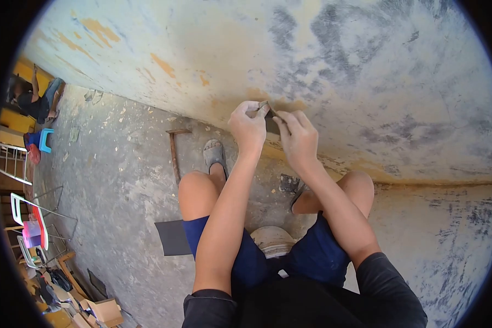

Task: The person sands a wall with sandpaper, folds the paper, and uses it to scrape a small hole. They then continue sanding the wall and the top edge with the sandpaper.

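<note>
Both my hands are raised in front of the patchy wall, fingers pinched on a small, dark, folded piece of sandpaper. My left hand grips its upper left edge between thumb and fingers. Close beside it, my right hand pinches the other edge. Part of the piece is hidden behind the fingers. A flat dark sheet, similar in colour, lies on the floor beside my left knee.
A hammer with a wooden handle lies left of my sandalled foot. Between my thighs is a round pale bucket. A folding chair, blue stool and cardboard boxes stand at far left, with another person beyond.
</note>
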`<action>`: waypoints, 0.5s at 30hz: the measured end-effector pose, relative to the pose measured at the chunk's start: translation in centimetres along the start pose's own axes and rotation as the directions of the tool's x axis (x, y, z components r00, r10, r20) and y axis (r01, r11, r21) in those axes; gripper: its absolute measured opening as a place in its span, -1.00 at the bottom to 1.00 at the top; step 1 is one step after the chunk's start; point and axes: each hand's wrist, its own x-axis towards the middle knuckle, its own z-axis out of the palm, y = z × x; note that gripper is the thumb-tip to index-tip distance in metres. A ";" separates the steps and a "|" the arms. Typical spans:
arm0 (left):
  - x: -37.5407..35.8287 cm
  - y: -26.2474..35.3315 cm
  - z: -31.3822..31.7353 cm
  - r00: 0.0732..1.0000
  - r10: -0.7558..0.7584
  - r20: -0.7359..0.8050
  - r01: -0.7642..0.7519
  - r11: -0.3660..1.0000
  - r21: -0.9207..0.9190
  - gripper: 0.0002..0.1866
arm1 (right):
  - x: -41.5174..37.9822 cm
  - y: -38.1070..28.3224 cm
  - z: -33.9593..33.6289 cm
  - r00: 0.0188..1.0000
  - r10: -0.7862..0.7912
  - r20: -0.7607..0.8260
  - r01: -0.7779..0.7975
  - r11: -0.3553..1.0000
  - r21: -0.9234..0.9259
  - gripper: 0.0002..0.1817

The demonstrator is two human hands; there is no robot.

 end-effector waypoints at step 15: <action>-2.0 3.1 2.3 0.879 -0.430 0.206 0.414 0.474 -0.777 -0.64 | -1.1 1.9 -0.4 0.994 -0.105 -0.042 0.109 0.987 0.120 -0.65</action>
